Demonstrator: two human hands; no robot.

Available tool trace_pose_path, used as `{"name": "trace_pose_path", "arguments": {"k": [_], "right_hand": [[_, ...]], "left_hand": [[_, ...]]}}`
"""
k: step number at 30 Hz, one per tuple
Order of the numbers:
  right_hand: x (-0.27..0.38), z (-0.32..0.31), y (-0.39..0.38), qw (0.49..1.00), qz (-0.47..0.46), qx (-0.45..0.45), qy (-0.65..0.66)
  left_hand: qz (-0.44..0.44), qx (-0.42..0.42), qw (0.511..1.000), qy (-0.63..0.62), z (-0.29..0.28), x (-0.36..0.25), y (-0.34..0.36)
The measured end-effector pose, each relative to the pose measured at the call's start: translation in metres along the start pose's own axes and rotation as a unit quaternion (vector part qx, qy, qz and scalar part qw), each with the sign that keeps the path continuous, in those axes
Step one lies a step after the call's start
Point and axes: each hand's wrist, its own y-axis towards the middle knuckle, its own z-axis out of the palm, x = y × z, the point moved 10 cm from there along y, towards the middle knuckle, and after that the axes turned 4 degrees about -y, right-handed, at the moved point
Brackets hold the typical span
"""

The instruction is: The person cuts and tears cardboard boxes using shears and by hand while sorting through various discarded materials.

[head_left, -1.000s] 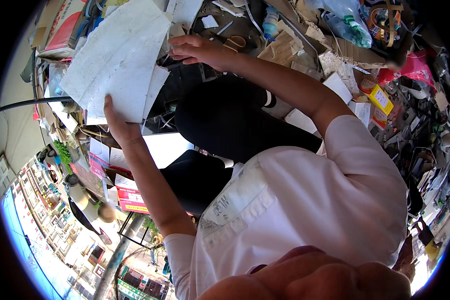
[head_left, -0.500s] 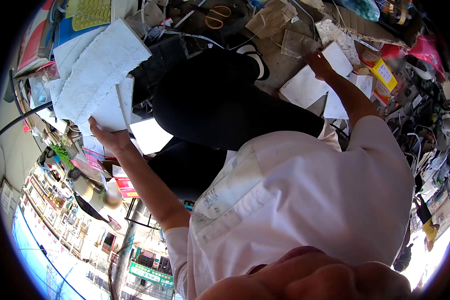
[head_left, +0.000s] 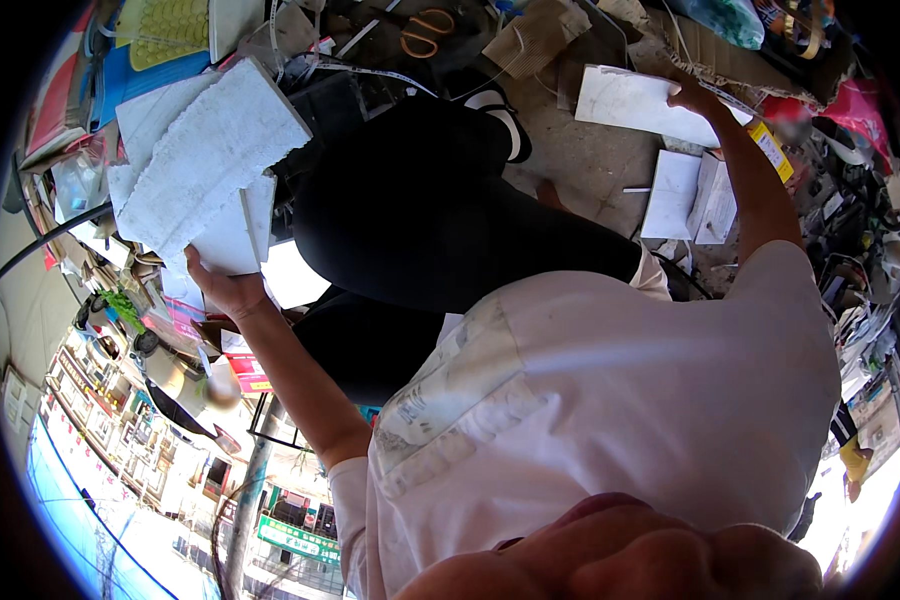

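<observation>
A: What is the left hand (head_left: 228, 290) holding?
B: A stack of white sheets (head_left: 205, 165), pinched at the near lower edge, fingers closed under it, up on the far left

A: And the right hand (head_left: 695, 95)?
B: Closed on the right edge of a single white sheet (head_left: 630, 100), far right, above the dirt floor (head_left: 580, 160)

A: How would those handle?
B: Light, I judge, and thin. The stack looks stiffer, rough-faced, but it fans out at the top, so a grip low at one edge may let sheets slide. Support from beneath suits it. The single sheet would flex and tear easily

A: What lies around?
B: Black trousers (head_left: 420, 220) between the hands, orange scissors (head_left: 425, 30) at the far edge, two more white sheets (head_left: 688, 195) on the floor below the right hand, cardboard scraps (head_left: 535, 40) nearby
</observation>
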Motion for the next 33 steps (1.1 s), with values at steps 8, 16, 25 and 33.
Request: {"name": "trace_pose_path", "arguments": {"k": [8,16,25,33], "right_hand": [[-0.052,0.037,0.063,0.992,0.108,0.059,-0.005],[0.159,-0.017,-0.051,0.988,-0.037,0.058,-0.136],[0.171,-0.020,-0.058,0.957,-0.070,-0.128,-0.250],[0.202,0.024,-0.073,0.893,-0.131,0.164,-0.397]], "left_hand": [[-0.007,-0.001,1.000,0.018,0.011,0.003,0.002],[-0.001,-0.020,1.000,0.003,-0.014,0.006,-0.003],[0.003,-0.017,1.000,-0.010,-0.024,0.001,-0.015],[0.028,-0.019,0.999,-0.039,-0.035,-0.015,-0.024]]}}
